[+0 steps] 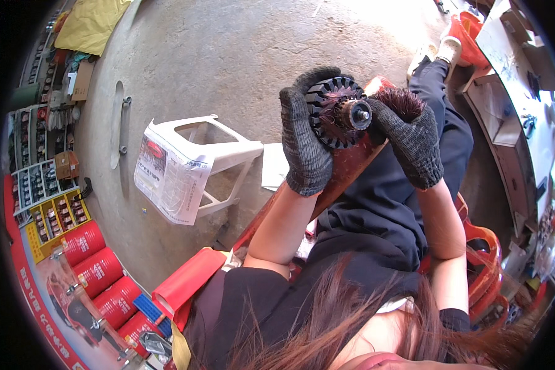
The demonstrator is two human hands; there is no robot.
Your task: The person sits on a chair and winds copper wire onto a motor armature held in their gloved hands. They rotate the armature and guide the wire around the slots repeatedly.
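My left hand (305, 139), in a dark knitted glove, is wrapped round the far side of a motor armature (327, 126). The armature has a black slotted core, with reddish-brown copper wire across its face and a round collar and shaft end at its centre. In my gloved right hand (415, 145) is a bundle of thin reddish-brown wires (402, 100), its ends bristling above the fingers. The right fingertips are close beside the collar; whether they touch it cannot be told. Both hands are raised above a worn red beam (351, 169).
A white plastic stool (231, 154) with printed paper over it stands to the left. Red drums (98, 271) and shelves of small parts (37, 179) line the left side. A cluttered desk (515, 166) is on the right, near my outstretched legs (441, 102) and an orange-red bag (468, 40).
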